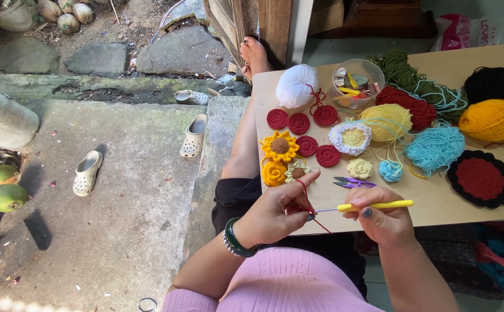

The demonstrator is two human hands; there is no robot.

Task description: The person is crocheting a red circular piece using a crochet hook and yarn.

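Pinching thin red yarn [302,188], left hand [272,214]; slim yellow hook [373,205], right hand [382,219].

White yarn ball [296,85] at table [436,202] far-left corner, clear tub [357,81] of notions beside it. Orange yarn ball [493,120] near right edge; red-and-black crocheted round [482,179] below it. Purple snips [350,182] near front edge. Cream clogs [87,172] on concrete step [130,231]; green coconuts [3,188] at its left.

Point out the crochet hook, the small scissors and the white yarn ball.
crochet hook [379,204], head view, on its yellow handle.
small scissors [351,183], head view, on the purple handles.
white yarn ball [296,85], head view, on its middle.
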